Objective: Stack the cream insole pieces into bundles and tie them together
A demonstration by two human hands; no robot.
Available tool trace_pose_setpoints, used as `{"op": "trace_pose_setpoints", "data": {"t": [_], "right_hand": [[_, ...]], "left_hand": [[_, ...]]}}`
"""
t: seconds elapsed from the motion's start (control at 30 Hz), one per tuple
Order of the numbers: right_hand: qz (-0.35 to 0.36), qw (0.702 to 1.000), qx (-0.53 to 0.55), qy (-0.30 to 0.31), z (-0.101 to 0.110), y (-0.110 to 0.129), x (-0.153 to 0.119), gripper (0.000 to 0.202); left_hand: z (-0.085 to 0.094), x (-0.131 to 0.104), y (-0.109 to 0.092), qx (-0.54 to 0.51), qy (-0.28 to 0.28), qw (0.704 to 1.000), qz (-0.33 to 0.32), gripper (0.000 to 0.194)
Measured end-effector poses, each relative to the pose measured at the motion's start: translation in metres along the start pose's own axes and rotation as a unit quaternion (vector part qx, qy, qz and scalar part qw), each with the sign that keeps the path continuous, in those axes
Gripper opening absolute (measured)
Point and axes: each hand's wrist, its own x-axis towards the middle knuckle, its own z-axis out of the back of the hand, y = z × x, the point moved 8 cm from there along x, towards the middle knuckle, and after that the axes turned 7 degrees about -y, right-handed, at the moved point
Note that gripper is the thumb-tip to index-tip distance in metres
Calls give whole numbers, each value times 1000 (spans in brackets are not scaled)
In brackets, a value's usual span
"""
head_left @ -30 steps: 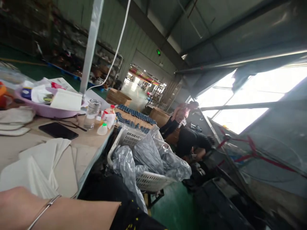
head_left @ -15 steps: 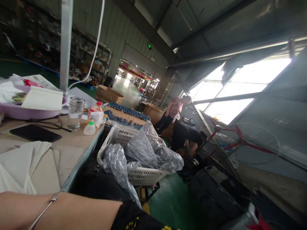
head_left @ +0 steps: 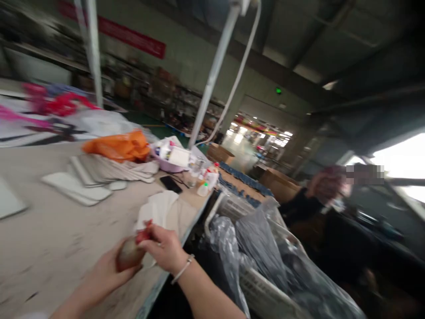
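Note:
Over the table's edge, my left hand (head_left: 108, 270) is wrapped round a brownish rounded object (head_left: 129, 254), blurred by motion. My right hand (head_left: 166, 248), with a bracelet at the wrist, pinches a small red piece (head_left: 144, 232) at the top of that object. Just beyond the hands lie white cloth pieces (head_left: 157, 208). A black phone (head_left: 171, 184) is farther back, beside a small bottle with a green tip (head_left: 202, 189).
A white basket (head_left: 265, 288) with grey plastic bags (head_left: 259, 239) stands right of the table (head_left: 66, 248). Orange cloth (head_left: 117, 146), stacked pale pieces and a purple bowl (head_left: 169, 165) lie farther back. A person (head_left: 327, 186) is at the right.
The view has swung left, showing more of the table. Both hands are now visible, holding the brownish object and red piece; earlier only a forearm with the bracelet showed.

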Motion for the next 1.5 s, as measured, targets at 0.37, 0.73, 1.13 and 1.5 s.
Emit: {"op": "trace_pose_setpoints", "data": {"t": [0.37,0.73,1.13,1.5], "right_hand": [[-94,987,129,-26,-15,-26,-6,33],[-20,999,-7,34,-14,-15,-6,33],[12,992,-125,10,-4,-7,-9,19],[12,990,-138,-31,8,5,-6,73]], "left_hand": [[35,-12,-9,-81,-14,996,-41,53],[42,-15,-15,-81,-3,995,-61,52],[28,-17,-13,-72,-49,994,-59,44],[23,-21,-19,-161,51,983,-70,41]]}}
